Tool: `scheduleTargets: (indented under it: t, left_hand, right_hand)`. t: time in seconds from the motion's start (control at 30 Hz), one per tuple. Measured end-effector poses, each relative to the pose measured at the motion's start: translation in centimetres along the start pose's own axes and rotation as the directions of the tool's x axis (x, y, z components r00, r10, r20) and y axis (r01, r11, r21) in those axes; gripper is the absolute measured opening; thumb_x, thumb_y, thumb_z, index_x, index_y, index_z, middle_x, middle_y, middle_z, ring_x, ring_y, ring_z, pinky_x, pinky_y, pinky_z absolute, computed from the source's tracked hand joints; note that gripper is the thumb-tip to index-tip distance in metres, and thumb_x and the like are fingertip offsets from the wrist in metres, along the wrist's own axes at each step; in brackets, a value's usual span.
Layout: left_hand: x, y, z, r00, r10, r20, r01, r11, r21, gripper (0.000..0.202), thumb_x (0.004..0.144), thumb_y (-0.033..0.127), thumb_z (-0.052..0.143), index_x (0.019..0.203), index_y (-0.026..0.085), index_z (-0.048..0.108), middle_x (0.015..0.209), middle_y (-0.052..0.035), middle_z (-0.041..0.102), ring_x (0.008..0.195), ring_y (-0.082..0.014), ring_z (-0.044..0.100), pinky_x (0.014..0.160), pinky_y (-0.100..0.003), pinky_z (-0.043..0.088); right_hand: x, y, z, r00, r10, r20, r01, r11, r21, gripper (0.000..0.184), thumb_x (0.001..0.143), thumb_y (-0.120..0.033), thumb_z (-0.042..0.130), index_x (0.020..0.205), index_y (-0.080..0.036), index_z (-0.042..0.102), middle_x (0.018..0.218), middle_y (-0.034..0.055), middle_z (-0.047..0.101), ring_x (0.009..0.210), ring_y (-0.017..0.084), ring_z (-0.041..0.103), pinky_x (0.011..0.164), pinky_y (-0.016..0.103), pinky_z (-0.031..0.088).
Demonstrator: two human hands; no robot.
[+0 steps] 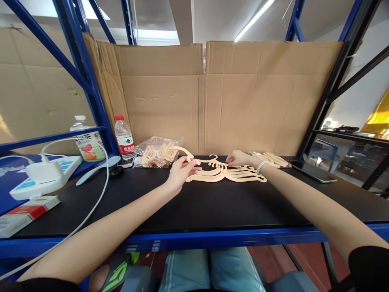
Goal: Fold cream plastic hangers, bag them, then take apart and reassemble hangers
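Note:
Several cream plastic hangers [209,177] lie overlapped on the black tabletop, with their hooks towards the back. My left hand [181,172] is closed at their left end, pinching a curved cream hanger piece [184,151] that sticks up past the fingers. Whether this piece is separate from the farthest hanger is hard to tell. At the back right of the row, my right hand [240,158] has its fingers closed on the farthest hanger [213,157]; the fingertips are partly hidden. The wrist with a beaded bracelet passes over the right ends of the hangers.
A clear bag of cream rings or hooks [156,153] sits behind my left hand, and bagged cream pieces [272,159] lie right. A phone [313,171], water bottle [124,138], power strip [45,176] and white cable [101,194] surround the work area. Cardboard [161,105] closes the back.

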State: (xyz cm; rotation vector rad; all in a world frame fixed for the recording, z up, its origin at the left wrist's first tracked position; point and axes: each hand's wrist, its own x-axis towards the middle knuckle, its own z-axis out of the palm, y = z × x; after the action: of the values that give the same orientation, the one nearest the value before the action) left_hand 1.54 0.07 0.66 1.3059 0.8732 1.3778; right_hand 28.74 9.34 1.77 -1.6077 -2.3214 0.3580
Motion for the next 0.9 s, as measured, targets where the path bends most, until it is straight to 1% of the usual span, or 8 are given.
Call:
scheduleTargets:
  t: [0.1,0.17,0.27,0.4,0.53,0.7,0.8,0.9]
  left_hand:
    - [-0.1,0.3,0.0,0.999,-0.021,-0.024,0.021,1.0,-0.012,0.02,0.078,0.022,0.073,0.081,0.014,0.055,0.087,-0.0075,0.072,0.072,-0.0138,0.071,0.077,-0.028,0.054]
    - [-0.2,0.5,0.0,0.999,-0.027,-0.028,0.026,0.999,-0.022,0.02,0.077,0.019,0.074,0.082,0.014,0.055,0.084,-0.0072,0.073,0.073,-0.0139,0.071,0.081,-0.03,0.054]
    - [-0.1,0.7,-0.3,0.998,-0.043,-0.034,0.041,0.998,-0.043,0.021,0.074,0.014,0.076,0.083,0.013,0.057,0.082,-0.0078,0.073,0.076,-0.0144,0.071,0.087,-0.031,0.053]
    - [0.2,0.8,-0.8,0.999,-0.025,-0.043,0.023,0.998,-0.051,0.025,0.068,0.012,0.079,0.086,0.012,0.062,0.083,-0.0084,0.074,0.078,-0.0151,0.07,0.088,-0.032,0.053]
    - [0.6,1.2,-1.3,0.999,-0.007,-0.033,0.005,0.997,-0.071,0.022,0.067,0.014,0.08,0.085,0.01,0.067,0.086,-0.0085,0.073,0.079,-0.0152,0.07,0.087,-0.031,0.053]
    - [0.5,1.3,-1.7,0.996,-0.082,-0.041,0.078,0.993,-0.09,0.013,0.071,0.011,0.076,0.082,0.01,0.068,0.087,-0.0086,0.073,0.076,-0.0126,0.069,0.082,-0.026,0.055]
    - [0.2,0.8,-2.0,0.996,-0.081,-0.045,0.078,0.995,-0.06,0.012,0.073,0.015,0.076,0.08,0.011,0.068,0.098,-0.01,0.072,0.082,-0.0133,0.067,0.076,-0.024,0.055]
    - [-0.1,0.3,-2.2,0.995,-0.084,-0.048,0.081,0.995,-0.059,0.015,0.073,0.02,0.077,0.078,0.012,0.066,0.112,-0.0111,0.068,0.09,-0.0145,0.066,0.08,-0.027,0.055]
  right_hand:
    - [0.7,0.5,0.6,1.0,0.003,0.022,-0.003,1.0,-0.002,0.015,0.069,-0.016,0.064,0.079,-0.011,0.074,0.078,0.0065,0.074,0.075,0.019,0.067,0.068,0.023,0.049]
    - [1.0,0.9,0.5,1.0,0.006,0.022,-0.006,1.0,0.015,0.017,0.071,-0.017,0.062,0.082,-0.011,0.074,0.078,0.0061,0.073,0.075,0.018,0.067,0.069,0.022,0.049]
    - [1.2,1.6,-0.5,1.0,-0.001,0.005,0.001,0.999,0.053,0.02,0.074,-0.018,0.06,0.088,-0.011,0.072,0.077,0.0059,0.073,0.074,0.017,0.066,0.07,0.022,0.05]
    - [0.3,2.1,-2.1,0.998,-0.028,-0.064,0.034,0.996,0.088,0.02,0.076,-0.02,0.059,0.09,-0.011,0.07,0.077,0.0063,0.072,0.075,0.017,0.066,0.073,0.023,0.051]
    - [-1.9,1.7,-3.0,0.983,-0.05,-0.178,0.067,0.994,0.09,0.017,0.077,-0.023,0.06,0.089,-0.013,0.068,0.082,0.0073,0.072,0.076,0.018,0.066,0.072,0.025,0.051]
    - [-6.0,0.5,-2.7,0.949,-0.052,-0.312,0.085,0.992,0.093,0.012,0.076,-0.025,0.061,0.083,-0.017,0.065,0.082,0.0046,0.07,0.077,0.018,0.065,0.072,0.027,0.05]
    - [-8.1,-0.5,-2.4,0.945,-0.042,-0.324,0.098,0.983,0.157,0.013,0.076,-0.03,0.062,0.081,-0.018,0.064,0.078,0.0041,0.069,0.075,0.019,0.065,0.067,0.028,0.05]
    - [-9.2,-1.1,-2.3,0.926,-0.054,-0.373,0.156,0.955,0.251,0.021,0.075,-0.038,0.064,0.081,-0.018,0.063,0.08,0.0056,0.069,0.077,0.02,0.065,0.068,0.03,0.051]
